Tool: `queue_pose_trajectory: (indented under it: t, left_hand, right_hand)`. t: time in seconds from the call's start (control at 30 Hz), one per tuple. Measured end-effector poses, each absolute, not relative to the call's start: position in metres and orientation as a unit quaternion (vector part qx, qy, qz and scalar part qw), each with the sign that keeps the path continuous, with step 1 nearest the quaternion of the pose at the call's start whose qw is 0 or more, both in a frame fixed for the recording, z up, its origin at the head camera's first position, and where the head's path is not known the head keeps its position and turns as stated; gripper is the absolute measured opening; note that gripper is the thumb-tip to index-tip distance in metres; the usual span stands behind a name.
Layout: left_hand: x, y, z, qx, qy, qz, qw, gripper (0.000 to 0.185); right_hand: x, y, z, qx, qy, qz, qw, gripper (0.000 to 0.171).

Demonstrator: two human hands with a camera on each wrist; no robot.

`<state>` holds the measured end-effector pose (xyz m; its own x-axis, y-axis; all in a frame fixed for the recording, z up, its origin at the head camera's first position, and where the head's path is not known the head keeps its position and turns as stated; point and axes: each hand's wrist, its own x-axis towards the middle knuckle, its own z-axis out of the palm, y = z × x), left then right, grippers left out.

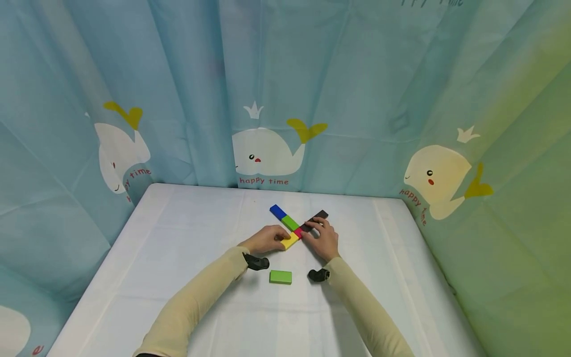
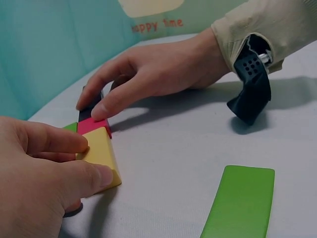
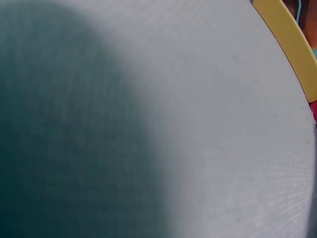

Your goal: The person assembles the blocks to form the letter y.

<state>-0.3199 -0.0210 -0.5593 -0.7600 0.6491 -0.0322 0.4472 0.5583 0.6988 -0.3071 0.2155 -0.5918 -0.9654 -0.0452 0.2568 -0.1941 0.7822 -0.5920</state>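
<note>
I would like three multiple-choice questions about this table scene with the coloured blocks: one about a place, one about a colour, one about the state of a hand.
1. Where does the loose flat green rectangular block lie?
A. on the white table between the two wrists
B. on top of the blue block
C. at the far table edge

2. Which colour is the flat block gripped by the left hand?
A. blue
B. yellow
C. black

3. How is the right hand?
A. a closed fist
B. lifted off the table
C. fingers stretched onto the flat black block

Answers: 1 A, the head view shows it near the person, apart from the row. 2 B, thumb and finger pinch the yellow block. 3 C, the left wrist view shows straight fingers touching it.
</note>
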Motion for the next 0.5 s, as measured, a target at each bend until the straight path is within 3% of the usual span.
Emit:
queue_pose_trajectory:
  t: [0.5]
  left_hand:
    - [-0.3220,-0.0210,-0.5596,0.314,0.870,0.350,0.150,0.034]
  right_hand:
    - [-0.3055,0.2155,-0.5907,0.069,-0.935,0.326,0.121,0.042]
